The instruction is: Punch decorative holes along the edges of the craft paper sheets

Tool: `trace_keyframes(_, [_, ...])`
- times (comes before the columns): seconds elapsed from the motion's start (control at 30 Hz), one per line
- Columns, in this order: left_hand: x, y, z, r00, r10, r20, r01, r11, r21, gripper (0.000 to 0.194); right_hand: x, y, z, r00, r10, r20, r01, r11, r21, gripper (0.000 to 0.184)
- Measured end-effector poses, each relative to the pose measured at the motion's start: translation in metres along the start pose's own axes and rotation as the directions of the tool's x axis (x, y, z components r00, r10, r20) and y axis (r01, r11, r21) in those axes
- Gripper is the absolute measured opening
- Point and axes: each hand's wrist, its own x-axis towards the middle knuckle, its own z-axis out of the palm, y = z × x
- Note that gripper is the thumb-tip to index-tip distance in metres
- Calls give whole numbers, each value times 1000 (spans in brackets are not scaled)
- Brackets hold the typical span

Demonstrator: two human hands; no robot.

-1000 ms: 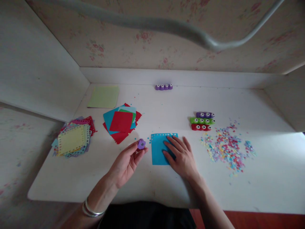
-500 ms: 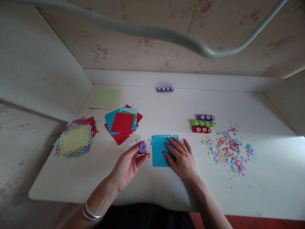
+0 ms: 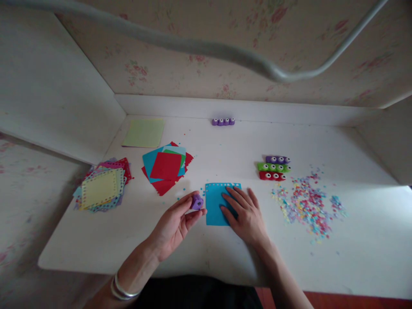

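L hand [image 3: 174, 229] is gripping a purple craft punch [image 3: 197, 202] w/ its fingers, just L of the blue paper sheet [image 3: 215, 210]. R hand [image 3: 246, 214] is resting on the sheet, fingers open & flat (punched holes [image 3: 219, 184] are running along the far edge). Confetti [image 3: 312, 204] is lying farther R, nr three punch rows [image 3: 273, 167].

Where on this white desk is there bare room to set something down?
Mostly bare: the back right, between the punch rows, the confetti and the back ledge; and the front left, between the perforated paper stack and the left hand. Crowded: around the blue sheet, under the right hand, and mid-left by the red-topped pile.
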Motion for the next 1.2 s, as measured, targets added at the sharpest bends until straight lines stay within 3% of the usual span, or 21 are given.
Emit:
trace_keyframes(0.13, [-4,-3,0,998,33,57,-40,991,126,41,1,-1,0,1000,4,2,-4,1000,-1,35])
trace_keyframes(0.23, [-4,-6,-4,987,116,112,-146,935,324,48,1,-1,0,1000,11,-1,-11,1000,1,35])
trace_keyframes(0.3, [-1,-7,-12,959,253,129,-283,807,518,42,1,-1,-1,1000,14,2,-14,1000,8,35])
trace_keyframes(0.4, [8,-8,-26,836,493,243,-482,447,754,30,1,-1,-1,1000,22,5,-22,1000,19,34])
trace_keyframes(0.43, [11,-8,-31,798,531,286,-510,340,790,27,1,-1,-1,1000,25,2,-25,999,22,34])
trace_keyframes(0.5, [16,-8,-40,763,547,344,-514,192,836,27,1,-1,-1,1000,27,-4,-27,999,28,34])
trace_keyframes(0.57, [18,-9,-44,758,541,364,-500,123,857,29,1,0,-1,1000,28,-3,-28,999,33,34])
trace_keyframes(0.67, [17,-8,-44,757,528,385,-506,101,857,32,1,0,-1,1000,30,6,-31,999,36,34])
trace_keyframes(0.8, [17,2,-38,724,552,414,-520,42,853,25,2,-1,-2,999,32,19,-33,999,34,34])
trace_keyframes(0.87, [20,11,-34,729,539,422,-499,-3,866,20,2,-1,-3,999,31,18,-31,999,33,34])
trace_keyframes(1.03, [31,28,-27,841,339,421,-423,-73,903,19,2,0,-2,1000,28,8,-28,999,33,34])
trace_keyframes(1.2, [39,33,-18,870,261,418,-390,-154,908,14,3,1,-2,999,31,19,-32,999,37,34])
